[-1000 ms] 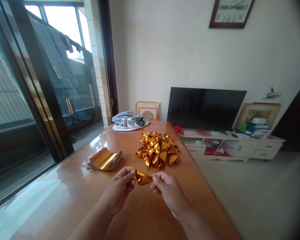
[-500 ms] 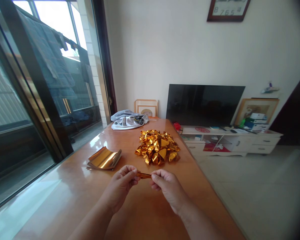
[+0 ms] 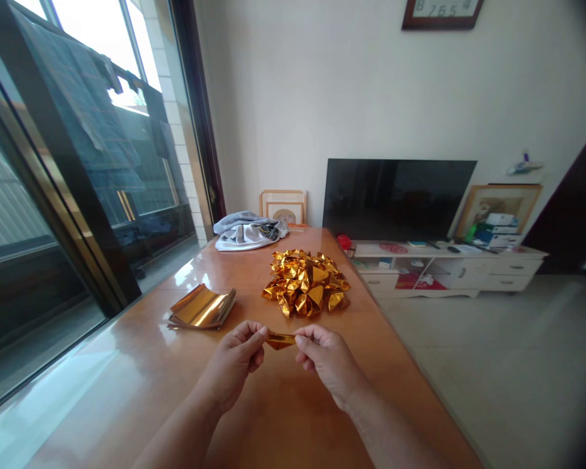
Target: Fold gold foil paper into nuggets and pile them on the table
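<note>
A small folded piece of gold foil paper [image 3: 279, 341] is stretched between my two hands above the table. My left hand [image 3: 241, 358] pinches its left end between thumb and fingers. At the other end, my right hand [image 3: 324, 358] pinches it the same way. Just beyond my hands rises a heap of folded gold foil pieces [image 3: 306, 283], shiny and faceted. To the left of my left hand lies a stack of flat gold foil sheets [image 3: 202, 307], the top one curling upward.
The glossy wooden table [image 3: 141, 384] runs away from me, its right edge dropping to the floor. Bunched grey-white cloth [image 3: 248, 233] sits at its far end. A television [image 3: 397, 198] stands on a white cabinet [image 3: 498, 267] beyond. Glass sliding doors [image 3: 29, 228] are on the left.
The folded foil between my hands has tilted, so more of its gold face and a pointed lower edge now show. Both hands keep their pinch. The view has shifted slightly.
</note>
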Demonstrator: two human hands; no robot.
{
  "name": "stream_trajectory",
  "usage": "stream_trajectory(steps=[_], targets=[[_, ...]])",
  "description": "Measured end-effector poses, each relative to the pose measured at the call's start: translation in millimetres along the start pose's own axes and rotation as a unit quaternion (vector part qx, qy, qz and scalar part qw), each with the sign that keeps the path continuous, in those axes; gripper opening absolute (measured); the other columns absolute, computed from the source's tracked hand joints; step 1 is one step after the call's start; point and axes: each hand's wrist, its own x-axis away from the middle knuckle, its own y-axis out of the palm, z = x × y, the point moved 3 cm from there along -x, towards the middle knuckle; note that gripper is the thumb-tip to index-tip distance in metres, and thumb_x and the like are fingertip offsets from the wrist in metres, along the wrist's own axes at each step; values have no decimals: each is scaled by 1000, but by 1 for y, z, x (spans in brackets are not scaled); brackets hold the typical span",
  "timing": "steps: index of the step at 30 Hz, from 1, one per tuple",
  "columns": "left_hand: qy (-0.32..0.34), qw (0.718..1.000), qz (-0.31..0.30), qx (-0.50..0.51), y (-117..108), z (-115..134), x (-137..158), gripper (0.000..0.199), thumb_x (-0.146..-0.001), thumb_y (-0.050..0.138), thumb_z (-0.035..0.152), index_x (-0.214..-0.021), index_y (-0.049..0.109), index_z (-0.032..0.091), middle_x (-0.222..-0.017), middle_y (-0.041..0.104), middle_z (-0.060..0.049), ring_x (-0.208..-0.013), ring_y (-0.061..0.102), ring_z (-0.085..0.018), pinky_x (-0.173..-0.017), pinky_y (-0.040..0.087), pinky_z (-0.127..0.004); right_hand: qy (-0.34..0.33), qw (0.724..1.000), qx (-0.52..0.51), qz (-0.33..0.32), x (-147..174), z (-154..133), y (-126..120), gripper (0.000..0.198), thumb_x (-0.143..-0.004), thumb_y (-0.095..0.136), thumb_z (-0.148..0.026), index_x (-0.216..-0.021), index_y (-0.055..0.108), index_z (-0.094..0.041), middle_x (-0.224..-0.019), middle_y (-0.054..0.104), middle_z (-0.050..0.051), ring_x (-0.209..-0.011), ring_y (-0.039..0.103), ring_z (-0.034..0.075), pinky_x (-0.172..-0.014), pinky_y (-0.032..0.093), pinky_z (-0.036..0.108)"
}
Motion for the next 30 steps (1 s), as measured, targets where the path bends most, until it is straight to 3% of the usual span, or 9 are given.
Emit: stream_trajectory(steps=[3, 8, 13, 21, 30], targets=[[-20, 999, -1, 41, 0, 0, 0, 30, -81, 78, 42, -84, 61, 17, -63, 59, 2, -55, 47, -7, -51, 33, -18, 5, 1000, -14, 0, 0, 2, 0, 35, -81, 71, -49, -93, 70, -16, -68, 67, 1, -59, 54, 12, -57, 40, 25], [-33, 994, 1, 103, 2, 2, 1, 28, -73, 86, 30, -83, 65, 15, -80, 69, -4, -71, 63, -12, -68, 49, -22, 20, 998, -64, -4, 1, 5, 0, 29, -80, 72, -40, -97, 69, -16, -78, 70, 3, -66, 58, 12, -64, 42, 24], [-28, 993, -22, 114, 3, 2, 2, 23, -77, 83, 27, -86, 66, 15, -89, 71, -6, -82, 67, -15, -80, 52, -26, 58, 988, -144, 3, -2, 8, -1, 28, -73, 75, -31, -95, 68, -16, -78, 71, 3, -67, 60, 12, -66, 42, 24], [39, 997, -63, -34, 6, 2, 2, 20, -87, 73, 33, -92, 66, 15, -88, 69, -5, -84, 61, -16, -81, 48, -28, 121, 970, -211, 9, -3, 11, -4, 26, -66, 70, -19, -91, 62, -17, -74, 71, 3, -61, 58, 10, -60, 40, 21], [100, 984, -77, -129, 15, 5, 4, 21, -81, 76, 33, -88, 63, 17, -87, 64, -2, -82, 56, -16, -77, 44, -26, 164, 969, -186, 12, -7, 21, -5, 23, -64, 61, -18, -88, 60, -17, -69, 70, 4, -59, 60, 14, -58, 42, 24]])
